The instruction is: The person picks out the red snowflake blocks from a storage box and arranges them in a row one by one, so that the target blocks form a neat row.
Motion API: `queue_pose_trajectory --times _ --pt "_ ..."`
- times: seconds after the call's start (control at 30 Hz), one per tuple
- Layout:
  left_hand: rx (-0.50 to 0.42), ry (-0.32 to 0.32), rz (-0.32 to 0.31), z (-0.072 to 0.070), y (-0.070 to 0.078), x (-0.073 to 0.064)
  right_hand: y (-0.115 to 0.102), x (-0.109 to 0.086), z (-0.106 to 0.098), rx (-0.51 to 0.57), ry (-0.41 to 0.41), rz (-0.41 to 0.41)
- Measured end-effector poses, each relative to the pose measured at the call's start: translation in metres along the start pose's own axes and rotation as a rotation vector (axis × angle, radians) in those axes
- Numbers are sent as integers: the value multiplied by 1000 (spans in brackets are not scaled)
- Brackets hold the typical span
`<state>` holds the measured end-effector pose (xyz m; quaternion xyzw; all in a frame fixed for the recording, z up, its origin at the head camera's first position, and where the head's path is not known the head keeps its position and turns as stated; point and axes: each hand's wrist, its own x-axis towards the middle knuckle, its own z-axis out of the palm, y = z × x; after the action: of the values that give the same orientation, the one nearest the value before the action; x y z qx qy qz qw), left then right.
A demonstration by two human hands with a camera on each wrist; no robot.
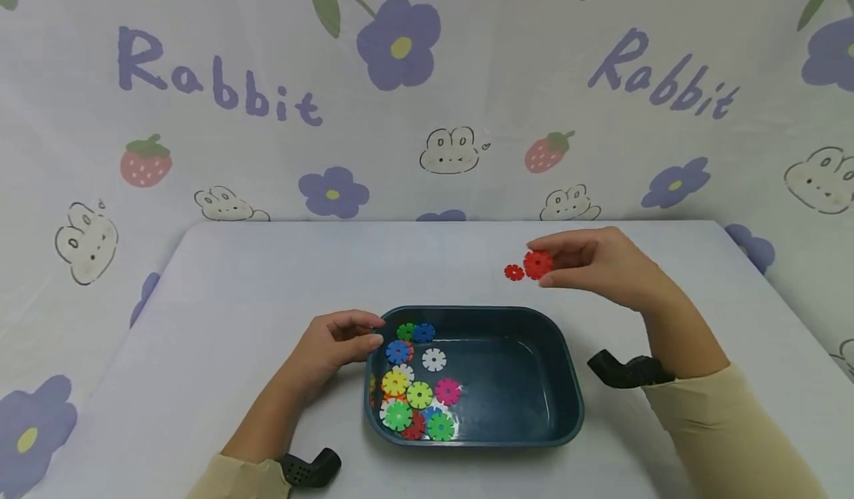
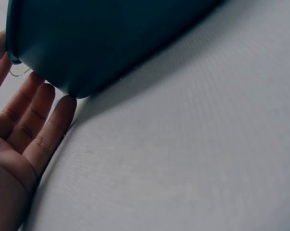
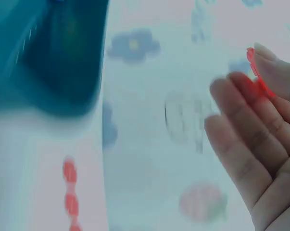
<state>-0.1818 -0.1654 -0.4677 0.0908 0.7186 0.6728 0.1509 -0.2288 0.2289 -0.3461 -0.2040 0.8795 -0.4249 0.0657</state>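
My right hand [image 1: 594,265] pinches a red notched plastic disc [image 1: 537,264] between thumb and fingertips, over the back right of the table. In the right wrist view the disc [image 3: 259,72] shows edge-on beside the thumb. A smaller-looking red disc [image 1: 514,272] lies just left of the held one. My left hand [image 1: 336,339] rests its fingertips against the left rim of a dark teal tray [image 1: 494,432]. Its fingers [image 2: 53,130] are extended along the tray's outer wall in the left wrist view. Notched discs in several colours, such as a yellow one [image 1: 394,382], lie in the tray's left part.
Red discs [image 3: 71,204] stand out in a line on the white table [image 1: 300,269] in the right wrist view; my right hand mostly hides them from the head view. A printed cloth [image 1: 507,76] hangs behind the table. Each wrist wears a black device [image 1: 630,369].
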Motion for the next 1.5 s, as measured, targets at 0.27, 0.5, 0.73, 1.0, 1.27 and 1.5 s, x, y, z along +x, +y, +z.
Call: queue_pose_trajectory --times 0.27,0.5,0.73,1.0,1.27,1.5 --pt "-5 14 -13 1 0 3 79 -23 -50 3 290 278" --pt "-10 19 -24 0 -2 2 154 -35 -77 168 394 580" --pt "-18 24 -33 1 -3 1 197 -40 -90 59 425 698" --pt "-32 18 -22 3 -1 1 201 -37 -96 -70 314 757" --pt "-24 23 -21 4 1 1 207 -33 -98 -107 286 754" --pt "-16 13 -20 3 -1 1 212 -34 -95 -135 287 736"
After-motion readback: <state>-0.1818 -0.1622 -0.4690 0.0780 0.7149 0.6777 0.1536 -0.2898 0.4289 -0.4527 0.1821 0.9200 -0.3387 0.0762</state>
